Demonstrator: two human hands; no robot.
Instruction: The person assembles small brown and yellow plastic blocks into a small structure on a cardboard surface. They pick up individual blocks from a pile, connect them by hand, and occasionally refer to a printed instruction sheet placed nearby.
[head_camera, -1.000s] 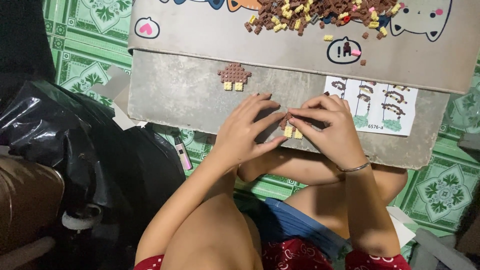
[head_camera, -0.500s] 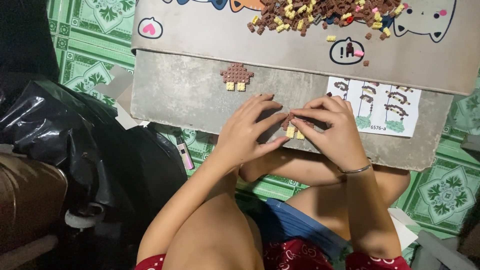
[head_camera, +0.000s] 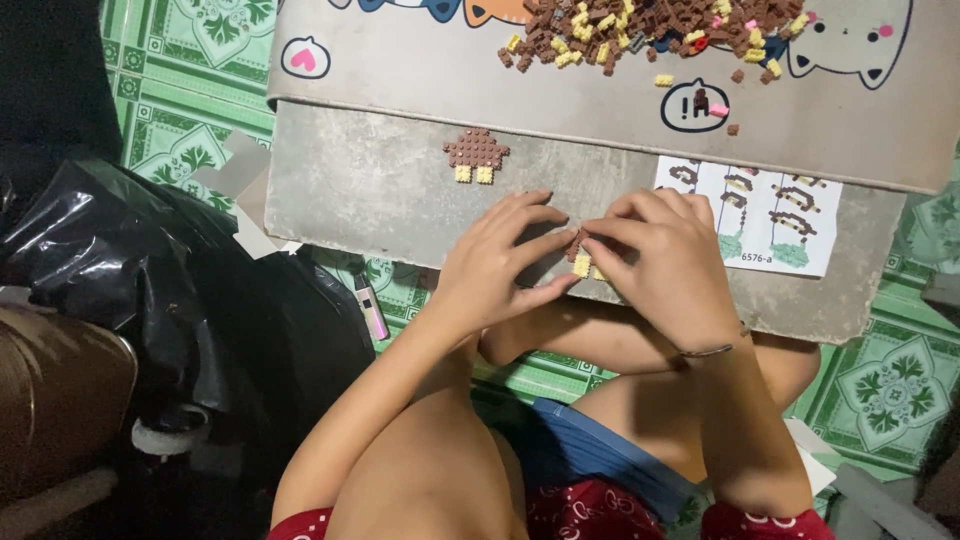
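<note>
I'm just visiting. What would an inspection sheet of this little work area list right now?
Surface: grey board, worn, under a cartoon-printed sheet.
Job's things: small brick piece pinched by both hands; finished brown-and-yellow figure; picture guide sheet.
Clutter: loose brick pile.
Grippers: left hand and right hand closed on the piece.
Cables: nothing seen.
Surroundings: green patterned floor, black plastic bag.

Bare grey surface (head_camera: 370, 190) lay open left of the hands. A small brick figure (head_camera: 476, 154) stood ahead, loose bricks (head_camera: 640, 35) beyond, an instruction sheet (head_camera: 770, 215) rightward.
</note>
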